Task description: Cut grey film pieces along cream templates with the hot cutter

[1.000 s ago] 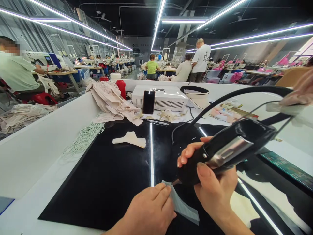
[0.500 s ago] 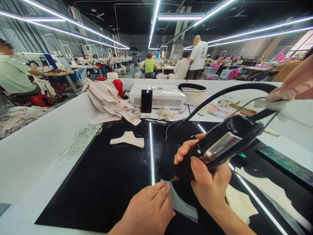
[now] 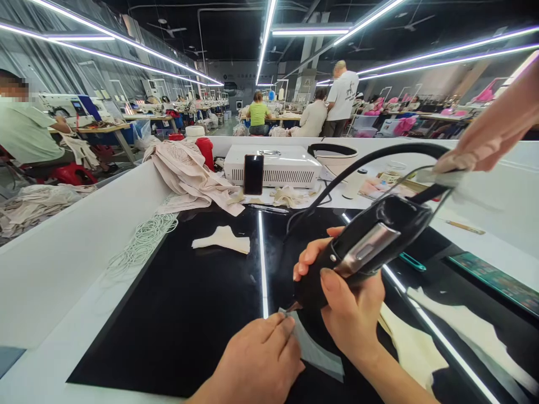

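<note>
A worker's right hand [image 3: 356, 311] grips a black-and-silver cylindrical handheld tool [image 3: 365, 251], its tip at the upper end of a curved, translucent pale-grey strip [image 3: 319, 354] on a glossy black board [image 3: 168, 325]. The left hand [image 3: 261, 354] rests fingers-together on the strip; whether it pinches cannot be told.

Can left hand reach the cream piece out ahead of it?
Probably yes: nothing visible blocks the black sheet between left hand and cream piece; the black tool is off to the right. The hand, on the translucent strip, would likely leave it first.
</note>
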The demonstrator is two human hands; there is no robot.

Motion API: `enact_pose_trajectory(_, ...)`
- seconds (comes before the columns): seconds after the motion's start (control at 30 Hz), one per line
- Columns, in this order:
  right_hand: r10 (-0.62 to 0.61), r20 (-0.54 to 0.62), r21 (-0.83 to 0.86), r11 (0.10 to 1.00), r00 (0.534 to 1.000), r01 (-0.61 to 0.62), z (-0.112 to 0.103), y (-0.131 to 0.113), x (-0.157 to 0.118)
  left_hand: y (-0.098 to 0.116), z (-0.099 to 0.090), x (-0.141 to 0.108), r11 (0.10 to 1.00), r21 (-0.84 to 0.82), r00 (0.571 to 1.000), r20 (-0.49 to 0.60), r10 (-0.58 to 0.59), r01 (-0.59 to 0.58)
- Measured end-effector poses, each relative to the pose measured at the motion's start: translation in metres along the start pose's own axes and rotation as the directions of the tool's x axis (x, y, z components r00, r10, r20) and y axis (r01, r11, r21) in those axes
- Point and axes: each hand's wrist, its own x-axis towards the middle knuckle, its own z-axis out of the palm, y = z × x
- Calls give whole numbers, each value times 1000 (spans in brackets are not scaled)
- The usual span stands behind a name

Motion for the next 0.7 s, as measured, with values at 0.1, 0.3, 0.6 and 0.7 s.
enact_pose_trajectory(0.1, -8, -19, -9, 1000, 1000, 7, -1, 1, 0, 1, -2, 1, 1000, 18, 1000, 13, 21, -22)
enact_pose_trajectory(0.3, 3, -22, 2, 1000, 1000, -3, 0, 1, 1, 1, -3, 1, 1000, 16, 1000, 4, 18, -18)
enact_pose_trajectory(0.6, 13, 5, 11, 1000, 1000, -13, 6, 6, 3, -2, -6, 2, 1000, -18, 998, 62, 22, -21)
enact_pose_trajectory(0.7, 16, 10, 18, 1000, 1000, -16, 5, 5, 5, -1, -7, 2, 999, -41, 998, 55, 13, -11)
